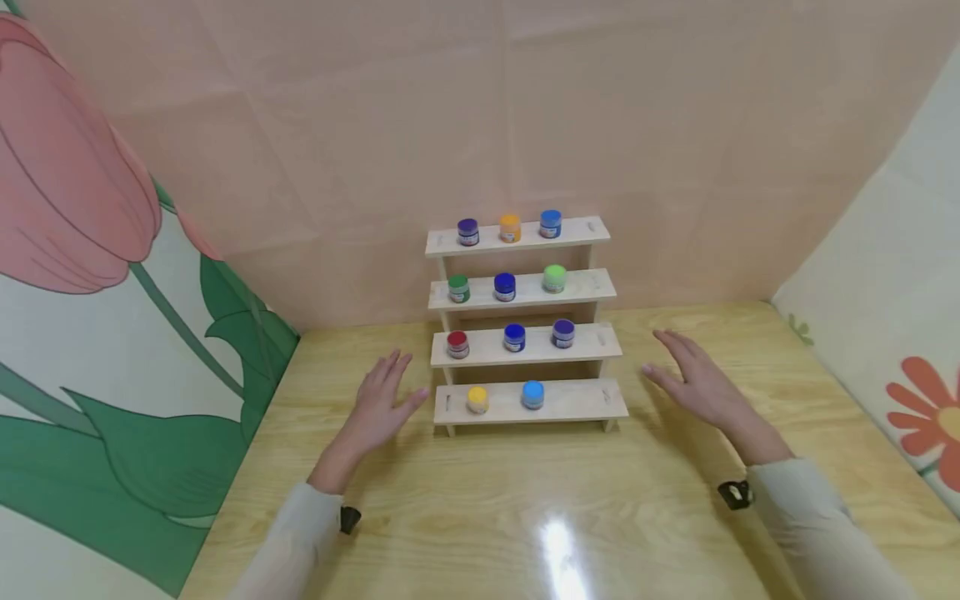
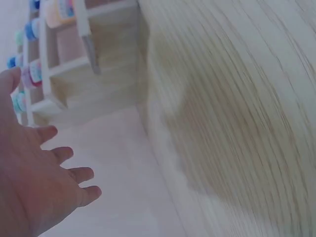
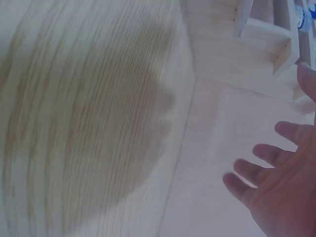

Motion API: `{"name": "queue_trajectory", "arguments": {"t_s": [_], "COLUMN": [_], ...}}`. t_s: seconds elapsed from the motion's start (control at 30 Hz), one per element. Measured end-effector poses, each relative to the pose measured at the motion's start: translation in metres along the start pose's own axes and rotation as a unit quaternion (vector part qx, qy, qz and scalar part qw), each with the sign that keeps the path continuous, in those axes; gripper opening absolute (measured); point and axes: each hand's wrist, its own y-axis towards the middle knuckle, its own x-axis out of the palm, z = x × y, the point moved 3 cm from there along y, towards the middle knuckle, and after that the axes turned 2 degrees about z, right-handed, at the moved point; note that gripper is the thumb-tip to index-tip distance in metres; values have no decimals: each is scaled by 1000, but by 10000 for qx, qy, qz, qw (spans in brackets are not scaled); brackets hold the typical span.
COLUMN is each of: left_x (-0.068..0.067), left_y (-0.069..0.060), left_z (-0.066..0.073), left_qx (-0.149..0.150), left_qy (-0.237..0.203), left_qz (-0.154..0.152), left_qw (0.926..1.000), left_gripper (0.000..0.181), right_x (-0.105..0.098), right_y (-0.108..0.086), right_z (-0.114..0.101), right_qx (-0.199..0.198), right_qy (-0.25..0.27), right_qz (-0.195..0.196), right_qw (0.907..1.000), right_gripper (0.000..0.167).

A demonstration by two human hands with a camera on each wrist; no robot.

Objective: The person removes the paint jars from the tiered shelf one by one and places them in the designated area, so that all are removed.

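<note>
A pale wooden stepped rack (image 1: 525,411) stands on the table with several small paint jars on its tiers. On the lowest tier are a yellow jar (image 1: 477,400) and a light blue jar (image 1: 533,395). The tier above bears a red jar (image 1: 457,344), a blue jar (image 1: 514,337) and a purple jar (image 1: 563,333). Left of the rack, my left hand (image 1: 381,408) hovers with fingers spread and holds nothing. My right hand (image 1: 697,383) is likewise empty, fingers extended, to the right of the rack. Neither hand touches the rack or the jars.
Higher tiers hold more jars, among them a dark green jar (image 1: 459,288), a light green jar (image 1: 555,278) and an orange jar (image 1: 510,228). A pinkish backdrop (image 1: 360,167) rises behind the wooden table (image 1: 450,517). Flower-printed panels flank it on both sides.
</note>
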Motion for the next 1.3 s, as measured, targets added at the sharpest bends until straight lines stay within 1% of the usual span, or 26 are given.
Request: {"name": "queue_trajectory", "arguments": {"t_s": [0.2,0.27,0.37,0.43,0.53,0.6,0.67,0.73,0.87,1.0,1.1,1.2,1.3], "left_x": [-1,1,3,6,10,13,16,20,28,36,41,46,48], "left_y": [-3,-3,-3,-4,-4,-4,-3,-2,-1,-2,-2,-1,0], "left_z": [16,20,26,29,33,35,37,38,40,42,46,51,53], "left_qx": [-146,-159,-168,-184,-238,-228,-197,-144,-190,-218,-258,-253,-160], "left_qy": [-537,-649,-828,-948,-1224,-1405,-1617,-1878,-2372,-2786,-3038,-3174,-3171], "left_qz": [290,401,572,651,707,705,692,670,608,548,476,428,429], "left_qw": [9980,9970,9948,9932,9897,9873,9842,9798,9694,9586,9512,9470,9473], "left_gripper": [79,79,75,72,67,65,64,64,65,65,62,60,59], "right_x": [5,7,9,12,17,20,23,26,33,39,43,45,45], "right_y": [-2,-2,-1,-1,0,0,0,0,-2,-4,-6,-7,-7], "right_z": [-8,-10,-13,-15,-16,-17,-16,-16,-18,-20,-20,-21,-24], "right_qx": [27,133,402,599,889,1043,1178,1334,1592,1687,1727,1764,1811], "right_qy": [834,1063,1462,1881,2589,2955,3212,3346,3581,3769,3884,3935,3926], "right_qz": [44,13,-119,-260,-427,-467,-491,-536,-681,-764,-797,-875,-968], "right_qw": [9965,9942,9884,9800,9609,9485,9384,9313,9175,9075,9016,8980,8965], "right_gripper": [69,66,64,64,63,63,62,63,64,61,57,56,56]}}
